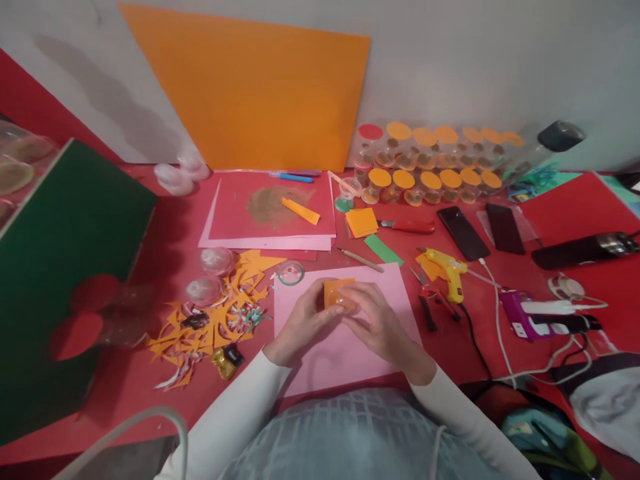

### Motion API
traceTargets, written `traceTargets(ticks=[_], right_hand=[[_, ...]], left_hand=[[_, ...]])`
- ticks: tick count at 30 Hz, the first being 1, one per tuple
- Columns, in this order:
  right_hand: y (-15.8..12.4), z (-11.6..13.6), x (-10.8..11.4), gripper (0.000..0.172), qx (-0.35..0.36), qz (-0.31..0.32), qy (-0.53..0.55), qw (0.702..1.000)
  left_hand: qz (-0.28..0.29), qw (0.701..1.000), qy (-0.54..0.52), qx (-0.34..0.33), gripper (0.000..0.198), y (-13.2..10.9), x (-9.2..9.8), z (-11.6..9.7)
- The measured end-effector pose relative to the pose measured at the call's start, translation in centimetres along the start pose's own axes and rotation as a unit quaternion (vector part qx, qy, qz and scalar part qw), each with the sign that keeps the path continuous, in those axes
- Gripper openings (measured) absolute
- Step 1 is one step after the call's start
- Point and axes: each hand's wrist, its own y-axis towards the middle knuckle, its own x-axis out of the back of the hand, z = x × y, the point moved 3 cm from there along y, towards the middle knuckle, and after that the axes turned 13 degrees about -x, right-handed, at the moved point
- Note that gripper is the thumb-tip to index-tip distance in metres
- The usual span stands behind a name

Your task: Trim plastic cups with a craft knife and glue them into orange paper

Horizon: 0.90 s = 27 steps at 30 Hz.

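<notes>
Above a pink sheet [350,363], both my hands meet on a square of orange paper [336,288]. A clear rounded plastic piece, partly covered by fingers, seems to sit against the paper. My left hand [307,317] grips the paper's left side, thumb across the front. My right hand [373,320] closes on it from the right, fingertips over the plastic. A clear round plastic lid or cup with a green rim [291,273] lies at the sheet's upper left corner. Just beyond the sheet rests a thin wooden-handled tool [361,260].
Orange paper scraps [200,333] and clear plastic cups [205,290] lie to the left. At right are a yellow glue gun [453,273], scissors [425,290], phones [463,232] and a purple power strip [520,313] with cables. Orange-topped plastic pieces [430,180] stand behind. A green board [65,287] rises at left.
</notes>
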Motion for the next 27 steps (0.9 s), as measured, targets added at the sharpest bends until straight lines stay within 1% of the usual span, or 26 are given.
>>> traceTargets(ticks=[2,4,5,6,8,10,11,13,15,17,19,21,23,25,27], right_hand=[[0.6,-0.5,0.6,0.042,-0.039,0.002,0.037,0.999],[1.4,-1.4,1.2,0.047,-0.095,-0.002,0.065,0.993],[1.8,-1.9,1.3,0.049,-0.125,0.008,0.077,0.989],[2.2,-2.3,1.3,0.052,-0.155,0.028,0.088,0.984],[2.8,-2.8,0.9,0.057,-0.208,0.088,0.118,0.967],[3.2,-2.9,0.3,0.056,-0.248,0.140,0.161,0.945],[3.4,-2.9,0.1,0.054,-0.260,0.155,0.184,0.935],[3.6,-2.8,-0.2,0.047,-0.266,0.166,0.211,0.926],[3.7,-2.8,-0.1,0.042,-0.254,0.167,0.210,0.929],[3.8,-3.1,0.1,0.042,-0.237,0.167,0.206,0.935],[3.7,-3.5,0.5,0.043,-0.232,0.166,0.215,0.934],[3.7,-4.0,0.7,0.047,-0.233,0.159,0.225,0.933],[3.8,-4.3,0.9,0.050,-0.222,0.153,0.229,0.935],[3.8,-4.5,1.0,0.049,-0.201,0.148,0.235,0.939],[3.7,-4.9,0.9,0.048,-0.195,0.149,0.256,0.935]], left_hand=[[-0.028,0.999,-0.038,0.017,0.055,-0.1,-0.1,-0.3],[-0.050,0.995,-0.086,0.032,0.061,-0.2,-0.1,-0.4],[-0.055,0.992,-0.103,0.038,0.063,-0.3,-0.2,-0.4],[-0.056,0.991,-0.115,0.042,0.063,-0.3,-0.2,-0.4],[-0.053,0.990,-0.129,0.038,0.063,-0.3,-0.3,-0.1],[-0.052,0.990,-0.128,0.022,0.066,-0.3,-0.2,0.3],[-0.051,0.991,-0.121,0.012,0.067,-0.2,-0.2,0.5],[-0.051,0.994,-0.094,-0.002,0.072,-0.2,0.0,0.8],[-0.050,0.997,-0.062,-0.007,0.077,-0.1,0.1,1.0],[-0.047,0.998,-0.039,-0.017,0.079,-0.1,0.2,1.0],[-0.045,0.998,-0.024,-0.036,0.072,-0.1,0.2,0.8],[-0.050,0.997,0.000,-0.056,0.061,-0.2,0.4,0.7],[-0.070,0.994,0.050,-0.072,0.052,-0.2,0.7,0.6],[-0.089,0.986,0.114,-0.087,0.045,-0.3,1.0,0.5],[-0.096,0.976,0.168,-0.102,0.035,-0.3,1.0,0.2]])
